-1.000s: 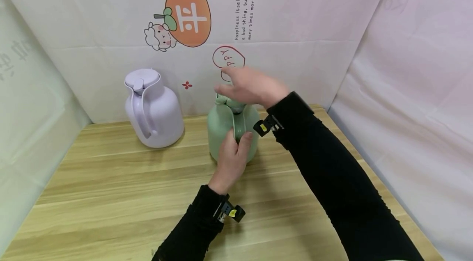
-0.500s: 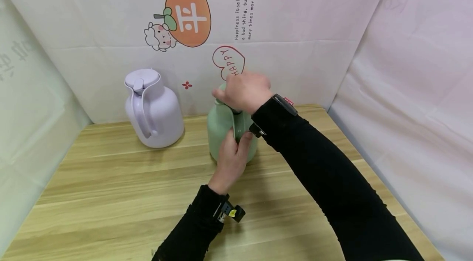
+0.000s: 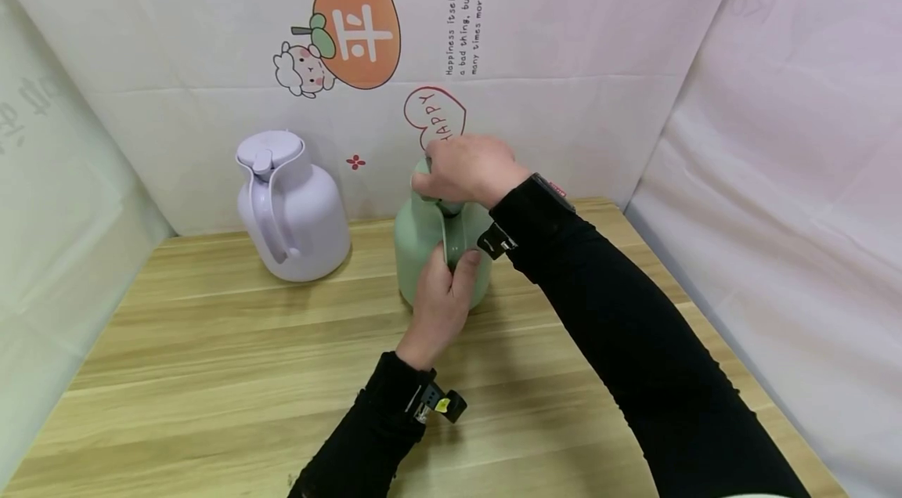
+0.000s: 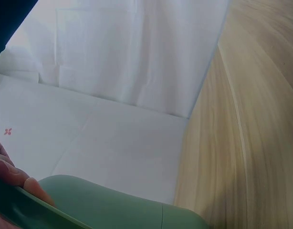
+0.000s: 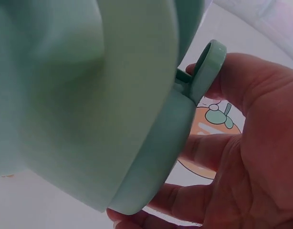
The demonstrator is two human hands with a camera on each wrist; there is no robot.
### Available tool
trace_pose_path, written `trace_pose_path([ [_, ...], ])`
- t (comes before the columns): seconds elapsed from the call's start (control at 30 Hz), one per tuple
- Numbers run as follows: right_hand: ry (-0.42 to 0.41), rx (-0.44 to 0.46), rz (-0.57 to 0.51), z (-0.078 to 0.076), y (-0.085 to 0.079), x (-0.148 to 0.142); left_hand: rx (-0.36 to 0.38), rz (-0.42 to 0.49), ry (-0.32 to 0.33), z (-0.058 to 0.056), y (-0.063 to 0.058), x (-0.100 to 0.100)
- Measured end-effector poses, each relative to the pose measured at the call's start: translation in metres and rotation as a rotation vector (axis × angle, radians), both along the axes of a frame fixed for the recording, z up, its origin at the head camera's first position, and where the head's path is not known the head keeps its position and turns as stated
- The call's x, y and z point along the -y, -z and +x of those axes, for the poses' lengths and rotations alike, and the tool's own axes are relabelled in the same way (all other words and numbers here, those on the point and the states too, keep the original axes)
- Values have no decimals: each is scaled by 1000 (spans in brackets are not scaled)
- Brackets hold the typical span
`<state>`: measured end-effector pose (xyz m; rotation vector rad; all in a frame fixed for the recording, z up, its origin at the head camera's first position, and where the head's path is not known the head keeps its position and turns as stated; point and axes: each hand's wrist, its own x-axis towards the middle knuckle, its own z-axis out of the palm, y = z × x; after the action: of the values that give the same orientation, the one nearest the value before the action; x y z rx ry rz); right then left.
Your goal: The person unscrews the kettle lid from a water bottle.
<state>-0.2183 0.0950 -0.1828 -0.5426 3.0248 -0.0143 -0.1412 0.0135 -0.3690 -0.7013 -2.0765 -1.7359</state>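
A green thermos jug stands upright on the wooden table. My left hand grips its handle low down, thumb alongside; the fingertips show past the handle's edge in the left wrist view. Over the jug's top, my right hand holds the lid with fingers curled around its rim. In the right wrist view the thumb lies against a raised ring tab on the lid, and the lid sits at the jug's mouth. From the head view, my right hand hides most of the lid.
Left of the green jug stands a lilac thermos jug, its lid on and its handle facing me. Behind both hangs a printed white cloth. More white cloth borders the table left and right.
My right hand, stretched out above the jug a second ago, has come down and curled around the lid, then shifted slightly. My left hand has kept its grip; the jugs stay in place.
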Motion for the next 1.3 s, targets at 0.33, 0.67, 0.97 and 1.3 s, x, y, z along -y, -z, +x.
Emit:
trace_pose_path([
  [0.33, -163, -9, -37, -7, 4, -7, 21, 11, -14, -1, 1, -1],
  [0.67, -181, 72, -96, -12, 3, -12, 44, 12, -8, -1, -1, -1],
  [0.97, -222, 164, -170, -14, 0, -19, 43, 9, -20, -1, -2, -1],
  [1.3, -228, 227, -246, -15, 0, -24, 48, 0, -32, -1, -1, -1],
])
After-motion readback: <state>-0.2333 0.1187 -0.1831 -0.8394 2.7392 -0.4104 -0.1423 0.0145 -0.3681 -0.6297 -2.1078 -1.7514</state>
